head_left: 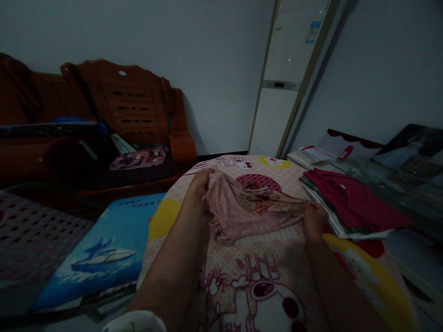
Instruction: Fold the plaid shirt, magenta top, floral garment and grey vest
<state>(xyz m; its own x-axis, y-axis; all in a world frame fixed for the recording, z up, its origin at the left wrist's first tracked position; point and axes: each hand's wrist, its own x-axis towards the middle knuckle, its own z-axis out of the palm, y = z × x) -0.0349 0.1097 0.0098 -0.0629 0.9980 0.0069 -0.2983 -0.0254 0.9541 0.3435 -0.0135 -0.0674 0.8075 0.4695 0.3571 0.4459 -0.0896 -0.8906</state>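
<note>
A dusty-pink garment (pixel 228 207) with a floral patch is stretched above the patterned tablecloth (pixel 256 258); its exact kind is hard to tell. At its left end, my left hand (pixel 201 182) grips the fabric with closed fingers. My right hand (pixel 314 219) pinches the opposite end, where the cloth narrows to a gathered strip. Between the two hands the fabric sags in folds, and its lower left corner hangs toward the tabletop. Close to my right hand lies a stack of folded clothes with a dark red garment (pixel 356 198) on top.
Left of the table are a blue cushion (pixel 110 249) with a boat print and a wooden sofa (pixel 128 101) bearing crumpled floral cloth (pixel 140 158). A tall white air conditioner (pixel 280 83) stands in the far corner. Papers (pixel 311 155) and a glass surface (pixel 391 177) lie at right.
</note>
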